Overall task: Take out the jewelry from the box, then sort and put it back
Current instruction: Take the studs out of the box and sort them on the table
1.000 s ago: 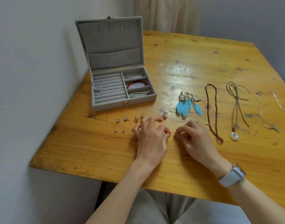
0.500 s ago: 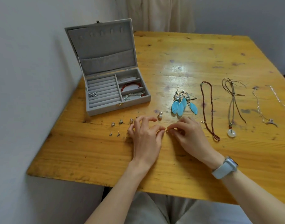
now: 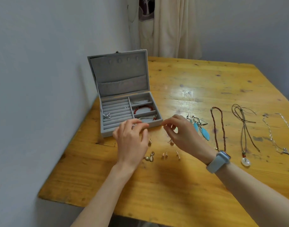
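While both hands hover just in front of the box, the nearest things to the person are the small stud earrings [image 3: 163, 155] scattered on the wooden table [image 3: 173, 185] under the wrists. Her left hand [image 3: 131, 141] has its fingertips drawn together as if pinching something tiny, and so does the right hand [image 3: 181, 134], the one with the pale blue watch [image 3: 218, 162]; the two are apart, fingertips pointing toward each other, but whatever they hold is too small to make out. Just beyond them sits the grey jewelry box [image 3: 124, 110], lid up, a red bead bracelet [image 3: 143, 108] in its middle right compartment and a few silvery bits in the ring rolls and the other trays. Off to the right, laid in a row, are the blue feather earrings [image 3: 199, 126], a dark beaded necklace [image 3: 218, 126], a cord pendant [image 3: 245, 133] and a thin silver chain [image 3: 276, 135].

My worry is the size of these pieces: a stud or its backing could slip from a pinch, bounce on the glossy wood and roll off the near edge. A forearm dragged back across the table could also sweep the loose studs out of their pairs
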A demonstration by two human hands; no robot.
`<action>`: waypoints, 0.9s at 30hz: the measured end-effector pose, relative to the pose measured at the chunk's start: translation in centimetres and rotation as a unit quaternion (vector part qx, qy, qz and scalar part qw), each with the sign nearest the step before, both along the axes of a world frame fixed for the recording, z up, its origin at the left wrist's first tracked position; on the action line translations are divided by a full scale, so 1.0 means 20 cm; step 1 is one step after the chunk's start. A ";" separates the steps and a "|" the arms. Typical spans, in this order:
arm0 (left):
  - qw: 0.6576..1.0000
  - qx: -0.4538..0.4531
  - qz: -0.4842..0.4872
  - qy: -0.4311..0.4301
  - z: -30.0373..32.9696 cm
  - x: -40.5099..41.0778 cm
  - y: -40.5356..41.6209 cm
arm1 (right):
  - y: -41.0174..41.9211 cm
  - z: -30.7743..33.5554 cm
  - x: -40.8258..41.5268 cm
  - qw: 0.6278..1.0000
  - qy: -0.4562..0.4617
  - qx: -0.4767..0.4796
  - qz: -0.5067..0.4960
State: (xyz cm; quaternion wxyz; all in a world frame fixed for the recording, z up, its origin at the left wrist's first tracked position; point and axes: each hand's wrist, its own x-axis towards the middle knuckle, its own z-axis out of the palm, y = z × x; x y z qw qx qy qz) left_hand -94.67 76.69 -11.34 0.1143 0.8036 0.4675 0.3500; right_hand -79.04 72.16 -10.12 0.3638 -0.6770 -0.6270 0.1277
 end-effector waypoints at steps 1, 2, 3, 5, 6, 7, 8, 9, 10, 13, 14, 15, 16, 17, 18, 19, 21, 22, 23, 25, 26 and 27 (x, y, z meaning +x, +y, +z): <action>1.000 -0.002 0.012 0.007 0.02 -0.04 0.06 | 0.07 0.02 -0.02 1.000 -0.002 0.004 0.008; 1.000 -0.001 0.025 0.017 0.04 -0.07 0.13 | 0.14 0.02 -0.05 1.000 -0.002 0.006 0.016; 0.999 0.001 0.039 0.029 0.06 -0.10 0.19 | 0.21 0.02 -0.07 1.000 -0.004 0.006 0.024; 0.996 -0.013 0.063 0.054 0.08 -0.15 0.31 | 0.37 0.01 -0.13 0.999 -0.026 0.002 0.033; 0.995 -0.023 0.071 0.069 0.08 -0.16 0.36 | 0.44 0.00 -0.15 0.999 -0.041 0.000 0.032; 0.993 -0.029 0.075 0.083 0.08 -0.18 0.41 | 0.51 -0.01 -0.17 0.998 -0.056 -0.004 0.028; 0.992 -0.030 0.076 0.097 0.08 -0.18 0.45 | 0.57 -0.02 -0.19 0.997 -0.073 -0.011 0.025; 0.991 -0.029 0.075 0.110 0.08 -0.19 0.49 | 0.63 -0.04 -0.20 0.995 -0.094 -0.021 0.024; 0.989 -0.028 0.074 0.124 0.08 -0.19 0.52 | 0.67 -0.05 -0.21 0.992 -0.119 -0.031 0.026; 0.984 -0.021 0.068 0.162 0.07 -0.19 0.60 | 0.74 -0.10 -0.23 0.980 -0.188 -0.038 0.049; 0.983 -0.018 0.064 0.171 0.06 -0.18 0.63 | 0.75 -0.11 -0.23 0.978 -0.201 -0.030 0.056; 0.982 -0.016 0.059 0.180 0.06 -0.18 0.65 | 0.76 -0.12 -0.23 0.976 -0.208 -0.020 0.060; 0.981 -0.016 0.054 0.187 0.05 -0.17 0.66 | 0.76 -0.13 -0.23 0.975 -0.211 -0.009 0.064; 0.980 -0.016 0.049 0.193 0.05 -0.16 0.68 | 0.77 -0.13 -0.22 0.975 -0.210 -0.003 0.068; 0.979 -0.017 0.044 0.201 0.04 -0.16 0.69 | 0.78 -0.13 -0.22 0.976 -0.205 -0.004 0.071; 0.977 -0.017 0.040 0.208 0.03 -0.15 0.71 | 0.79 -0.12 -0.22 0.978 -0.196 -0.016 0.072; 0.975 -0.016 0.030 0.221 0.02 -0.14 0.72 | 0.82 -0.11 -0.22 0.982 -0.166 -0.058 0.071; 0.974 -0.017 0.024 0.226 0.02 -0.13 0.72 | 0.84 -0.10 -0.22 0.984 -0.142 -0.077 0.070; 0.973 -0.018 0.019 0.230 0.01 -0.13 0.72 | 0.85 -0.08 -0.21 0.988 -0.109 -0.089 0.068; 0.972 -0.015 0.009 0.236 0.01 -0.13 0.72 | 0.86 -0.06 -0.20 0.993 -0.031 -0.095 0.059; 0.972 -0.012 0.006 0.236 0.01 -0.12 0.72 | 0.86 -0.05 -0.19 0.994 -0.001 -0.093 0.054; 0.972 -0.008 0.004 0.236 0.00 -0.12 0.72 | 0.85 -0.04 -0.18 0.995 0.023 -0.089 0.050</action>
